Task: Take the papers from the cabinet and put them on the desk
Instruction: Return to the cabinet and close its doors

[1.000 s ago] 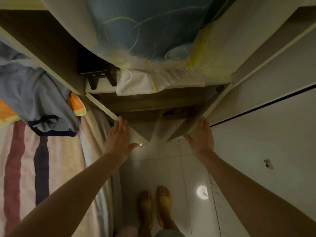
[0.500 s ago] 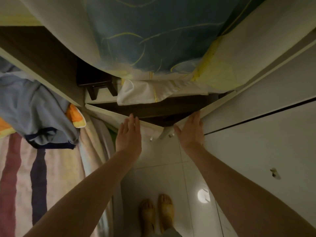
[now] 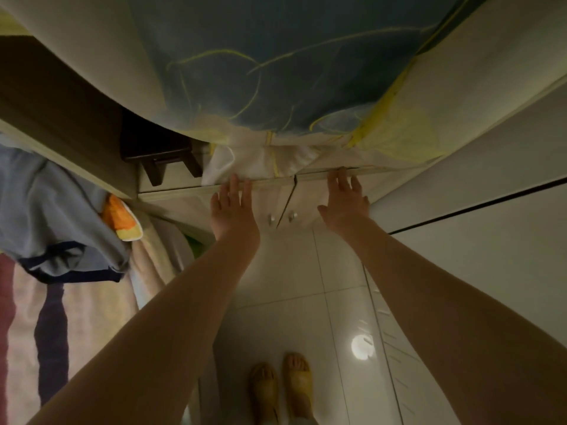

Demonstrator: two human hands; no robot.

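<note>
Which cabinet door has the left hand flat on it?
The left door, the one nearer the dark stool. The left hand presses it; the right hand presses the other door, across the centre seam.

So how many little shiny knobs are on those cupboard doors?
2. One knob is on the left door by the left hand; the other knob is on the right door beside the right hand. None look hidden.

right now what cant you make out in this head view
- Papers: none visible; the shut cabinet doors hide the inside.
- Desk: not in frame.
- Shelf behind the dark stool: in shadow, covered by hanging cloth.
- Palms of left hand and right hand: face the doors, unseen.
</note>
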